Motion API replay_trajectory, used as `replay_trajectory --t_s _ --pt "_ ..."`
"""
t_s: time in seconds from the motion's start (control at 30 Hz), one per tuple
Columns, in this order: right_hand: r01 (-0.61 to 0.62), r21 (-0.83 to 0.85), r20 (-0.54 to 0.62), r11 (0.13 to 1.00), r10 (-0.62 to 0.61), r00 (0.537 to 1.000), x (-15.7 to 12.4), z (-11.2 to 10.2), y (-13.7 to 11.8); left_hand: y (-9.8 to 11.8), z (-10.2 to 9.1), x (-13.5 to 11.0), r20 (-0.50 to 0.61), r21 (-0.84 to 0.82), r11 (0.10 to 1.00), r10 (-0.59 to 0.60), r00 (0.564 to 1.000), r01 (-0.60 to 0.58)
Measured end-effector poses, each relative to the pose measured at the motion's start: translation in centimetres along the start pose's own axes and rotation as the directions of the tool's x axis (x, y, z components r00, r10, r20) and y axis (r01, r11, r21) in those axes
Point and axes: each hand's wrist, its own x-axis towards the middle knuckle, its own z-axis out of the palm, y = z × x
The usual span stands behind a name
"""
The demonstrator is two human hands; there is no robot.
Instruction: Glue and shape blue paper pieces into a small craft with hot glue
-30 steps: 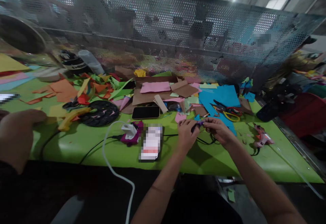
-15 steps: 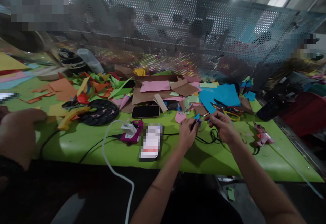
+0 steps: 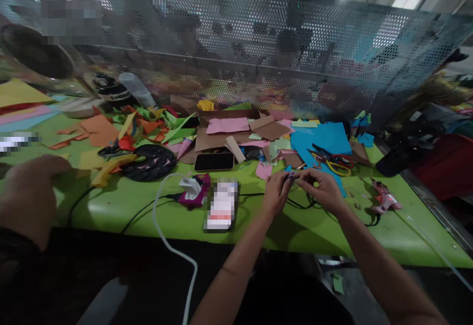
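My left hand [image 3: 276,190] is closed in a pinch on a small purple and blue paper piece [image 3: 291,174] above the green table [image 3: 254,216]. My right hand [image 3: 320,188] meets it from the right, thumb and forefinger pinched at the piece's edge. Whether those right fingertips hold a separate bit is too small to make out. Under the hands runs a black cable [image 3: 299,206]. Just beyond them lie a pink paper scrap [image 3: 263,169] and blue paper sheets [image 3: 325,140].
Scissors [image 3: 340,163] lie beyond my right hand, and a pink glue gun [image 3: 384,197] rests farther right. A dark phone [image 3: 214,162], a lit phone [image 3: 222,204] and a magenta power strip [image 3: 195,190] sit leftward. Another person's arm [image 3: 31,197] reaches in at far left.
My right hand has moved left to meet my left hand at the small paper piece; the gap between them has closed. The view has shifted slightly.
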Motion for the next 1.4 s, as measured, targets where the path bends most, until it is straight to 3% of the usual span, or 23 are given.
replay_trajectory --t_s 0.13,0.43,0.63,0.73,0.87,1.0,1.2,1.4 --pt "0.013 -0.008 -0.045 1.0 -0.013 0.999 -0.1 0.0 -0.1 0.2 -0.1 0.0 0.0 -0.025 0.999 -0.025 1.0 0.025" --pt "0.001 -0.052 0.044 0.999 0.001 0.999 -0.3 0.1 0.3 -0.7 0.1 -0.2 0.002 -0.104 0.995 -0.008 1.0 0.008" --pt "-0.016 -0.034 0.063 0.999 0.018 0.998 -0.1 -0.2 0.6 -0.3 0.0 0.3 0.056 -0.343 0.937 -0.046 0.997 0.063" --pt "-0.02 0.02 0.013 1.0 0.019 1.0 -0.1 -0.4 0.8 -0.1 -0.1 0.4 0.092 -0.444 0.885 -0.111 0.99 0.14" --pt "-0.015 0.135 -0.137 0.991 0.034 0.99 -0.2 -0.6 1.0 -0.4 -0.1 0.5 0.07 -0.503 0.833 -0.225 0.972 0.229" --pt "0.024 0.073 -0.128 0.997 -0.015 0.992 -0.2 -0.1 1.2 -0.9 0.1 0.7 0.023 -0.554 0.791 -0.298 0.954 0.26" --pt "-0.007 0.073 -0.096 0.997 0.014 0.995 0.0 1.6 1.6 -0.8 0.2 0.7 0.044 -0.631 0.742 -0.256 0.966 0.225" --pt "0.011 0.078 -0.115 0.997 -0.001 0.993 0.4 1.6 1.8 -0.8 0.4 0.8 0.05 -0.627 0.749 -0.236 0.97 0.214"
